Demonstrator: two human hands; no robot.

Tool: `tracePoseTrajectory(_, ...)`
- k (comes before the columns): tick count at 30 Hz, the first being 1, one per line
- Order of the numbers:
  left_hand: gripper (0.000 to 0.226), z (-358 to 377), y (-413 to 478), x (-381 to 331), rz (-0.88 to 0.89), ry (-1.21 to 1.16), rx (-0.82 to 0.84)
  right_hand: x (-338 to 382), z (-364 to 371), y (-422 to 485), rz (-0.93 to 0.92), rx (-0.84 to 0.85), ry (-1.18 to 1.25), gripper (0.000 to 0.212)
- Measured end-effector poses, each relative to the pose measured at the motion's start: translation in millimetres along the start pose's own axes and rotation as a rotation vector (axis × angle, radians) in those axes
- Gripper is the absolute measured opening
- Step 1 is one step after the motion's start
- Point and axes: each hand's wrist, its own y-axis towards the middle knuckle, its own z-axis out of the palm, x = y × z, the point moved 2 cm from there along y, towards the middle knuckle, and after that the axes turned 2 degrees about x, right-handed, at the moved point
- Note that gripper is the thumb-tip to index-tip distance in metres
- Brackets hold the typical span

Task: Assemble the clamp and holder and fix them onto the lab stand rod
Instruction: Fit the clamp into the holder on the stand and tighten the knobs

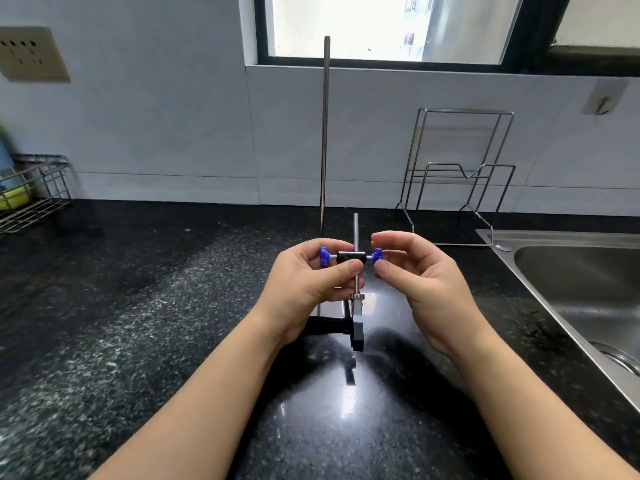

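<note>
Above the speckled black stone counter (145, 306), the left hand (304, 289) pinches the small black boss-head holder (350, 256), thumb across its front, hiding part of the body. A thin steel clamp shaft (356, 237) passes upright through the holder; its black clamp end (357, 329) hangs below, partly behind the left palm. The right hand (419, 289) closes thumb and forefinger on the right blue plastic knob (377, 255); the left blue knob (323, 257) peeks past the fingers. The tall steel stand rod (325, 133) rises behind, its base hidden by the hands
</note>
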Motion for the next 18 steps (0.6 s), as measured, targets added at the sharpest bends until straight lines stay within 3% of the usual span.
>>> tracePoseTrajectory(6,0.025,0.2,-0.1,2.0,-0.029,-0.003,0.021,-4.7,0.4,2.1,0.078,-0.066,0.012,0.014)
tracePoseTrajectory(11,0.025,0.9,-0.3,2.6,-0.044,-0.004,0.032,-6.8,-2.0,3.5,0.115,-0.056,0.015,0.015)
tracePoseTrajectory(15,0.025,-0.8,0.0,3.0,-0.045,-0.011,0.029,-5.3,-3.2,2.9,0.089,0.021,0.034,0.029)
tracePoseTrajectory(18,0.025,-1.5,0.8,3.2,-0.05,-0.011,0.029,-7.2,-1.5,3.3,0.094,-0.027,-0.014,0.015)
